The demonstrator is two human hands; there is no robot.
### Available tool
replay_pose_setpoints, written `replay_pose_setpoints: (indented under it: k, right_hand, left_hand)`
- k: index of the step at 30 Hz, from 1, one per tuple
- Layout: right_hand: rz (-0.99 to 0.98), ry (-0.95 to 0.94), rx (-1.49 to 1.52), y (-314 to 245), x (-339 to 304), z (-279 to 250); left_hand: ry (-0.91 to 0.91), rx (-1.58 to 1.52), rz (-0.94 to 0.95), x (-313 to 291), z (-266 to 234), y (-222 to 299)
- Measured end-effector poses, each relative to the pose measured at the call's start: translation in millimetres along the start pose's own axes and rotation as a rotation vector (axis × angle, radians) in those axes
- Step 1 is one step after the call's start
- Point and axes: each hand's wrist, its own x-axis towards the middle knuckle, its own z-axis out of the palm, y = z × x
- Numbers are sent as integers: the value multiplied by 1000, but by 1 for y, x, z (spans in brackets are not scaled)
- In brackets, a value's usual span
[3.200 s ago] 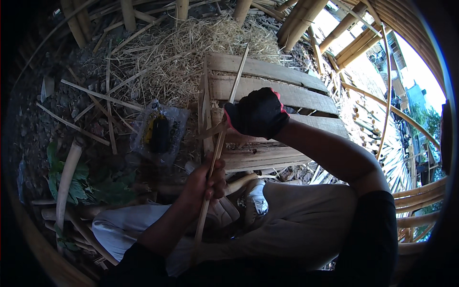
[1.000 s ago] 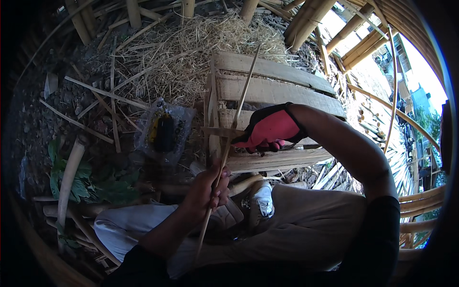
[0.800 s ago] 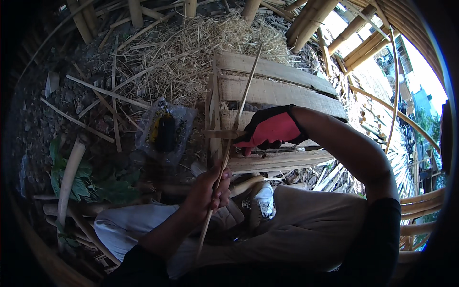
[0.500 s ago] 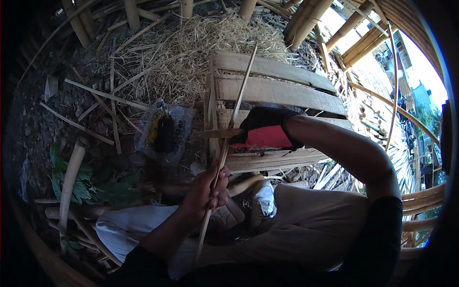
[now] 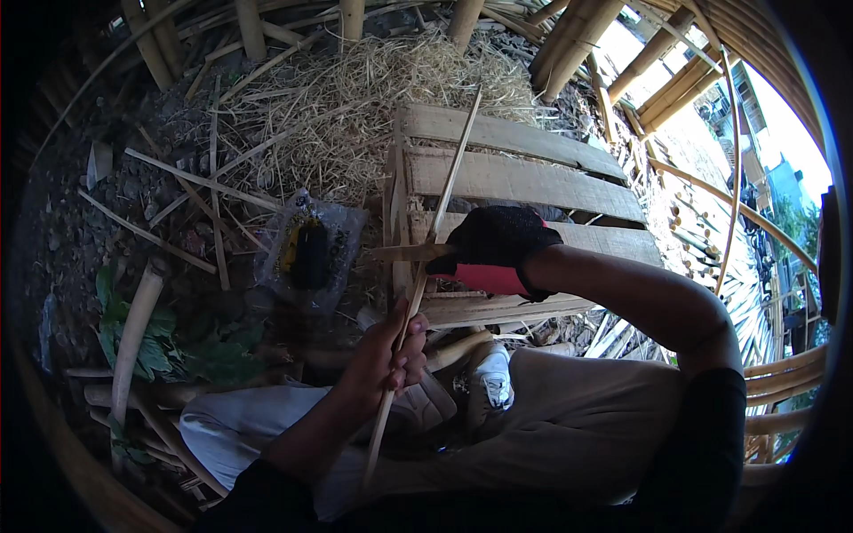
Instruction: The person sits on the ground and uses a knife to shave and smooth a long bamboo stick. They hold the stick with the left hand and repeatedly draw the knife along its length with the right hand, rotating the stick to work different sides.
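Curled closed in the left hand (image 5: 386, 355), bare: one pale bamboo strip (image 5: 455, 164), slanting from the lap (image 5: 569, 413) across the left part of one wooden crate (image 5: 533, 178) to just past its far edge. Clenched in the right hand (image 5: 502, 244), in a black-and-red glove (image 5: 493, 277): one knife (image 5: 400, 253), handle hidden, blade laid across the strip and reaching out over the crate's left edge. At least three slats visible on top, partly covered by the glove. Lying across the near right corner: the right forearm (image 5: 640, 289).

Off the left edge, near: one clear plastic bag (image 5: 342, 244) with a black-and-yellow item inside; between bag and edge, a narrow gap. Against the near edge: one laced shoe (image 5: 491, 377). Further left: at least four loose strips (image 5: 147, 233), one thick pole (image 5: 138, 333), green leaves (image 5: 218, 351). Beyond the far edge: one straw heap (image 5: 329, 124).
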Motion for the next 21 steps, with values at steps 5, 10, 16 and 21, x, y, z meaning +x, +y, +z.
replay_pose_setpoints:
  k: [5, 10, 16, 21]
  right_hand:
    - [-130, -177, 301, 15, 10, 2]
    - [-27, -428, 582, 24, 23, -1]
    - [121, -558, 619, 14, 29, -8]
    - [54, -440, 488, 4, 18, -6]
  left_hand:
    - [-14, -38, 4, 0, -4, -2]
    - [-18, -31, 18, 0, -3, -3]
    - [-7, -13, 33, -1, 1, -1]
    - [-3, -33, 25, -2, -1, -3]
